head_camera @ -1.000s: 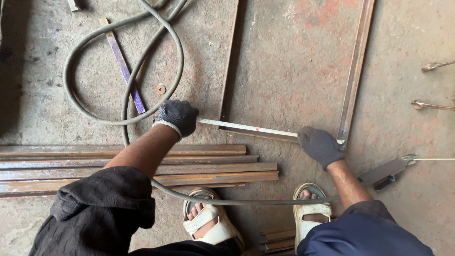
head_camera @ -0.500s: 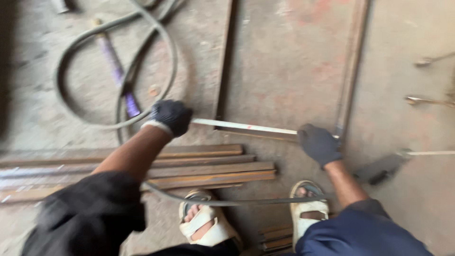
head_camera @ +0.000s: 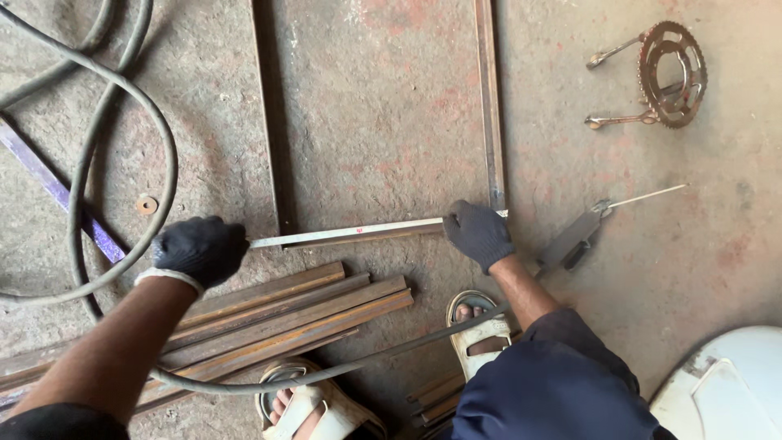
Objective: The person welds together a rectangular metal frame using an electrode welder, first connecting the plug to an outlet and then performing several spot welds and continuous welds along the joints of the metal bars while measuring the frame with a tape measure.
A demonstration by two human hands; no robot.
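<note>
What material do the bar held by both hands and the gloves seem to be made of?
The bar looks like bare steel: pale grey, dull shine, straight edges. The gloves on the left hand and right hand look like dark knitted fabric, perhaps coated; the left one has a white cuff.

left hand (head_camera: 199,248) + right hand (head_camera: 476,232) | gloved, gripping ends of steel strip (head_camera: 346,234) | concrete floor (head_camera: 383,114)
</note>
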